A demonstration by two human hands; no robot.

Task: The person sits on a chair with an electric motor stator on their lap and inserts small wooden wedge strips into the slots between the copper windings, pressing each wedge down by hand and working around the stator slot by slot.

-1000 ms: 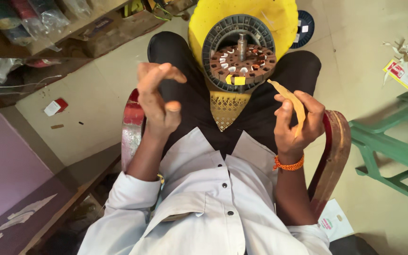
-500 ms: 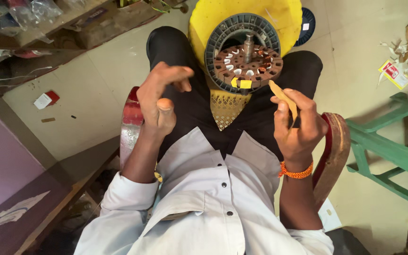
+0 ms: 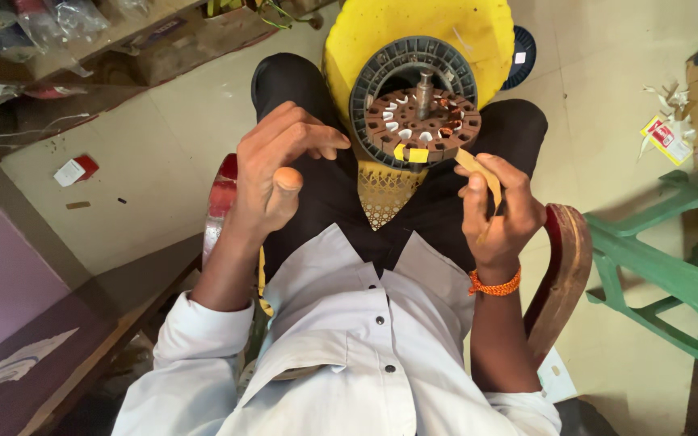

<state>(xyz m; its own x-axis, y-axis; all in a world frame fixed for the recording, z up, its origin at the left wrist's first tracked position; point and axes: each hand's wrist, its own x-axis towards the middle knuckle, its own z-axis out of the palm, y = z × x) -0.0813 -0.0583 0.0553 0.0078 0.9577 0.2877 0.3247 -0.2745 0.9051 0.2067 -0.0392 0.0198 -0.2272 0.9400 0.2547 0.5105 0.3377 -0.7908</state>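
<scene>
A round brown slotted motor core (image 3: 422, 125) with a metal shaft in its middle rests on a dark ribbed disc (image 3: 381, 73), on top of a yellow stool (image 3: 454, 36) between my knees. Some slots hold copper winding and white liners. My right hand (image 3: 498, 214) is closed around a flat tan wooden stick (image 3: 478, 169), whose tip points at the core's near edge. My left hand (image 3: 276, 165) hovers left of the core with fingers curled and apart, holding nothing I can see. I sit on a wooden chair (image 3: 567, 266).
A green plastic chair (image 3: 656, 266) stands to the right. A wooden shelf with plastic bags (image 3: 58, 24) runs along the upper left. Paper scraps (image 3: 664, 133) and a small red-and-white packet (image 3: 74, 169) lie on the floor. A purple board (image 3: 2, 307) is at lower left.
Both hands moved slightly down and toward the core. The stick's tip now reaches near the core's edge. The left hand's fingers stay curled.
</scene>
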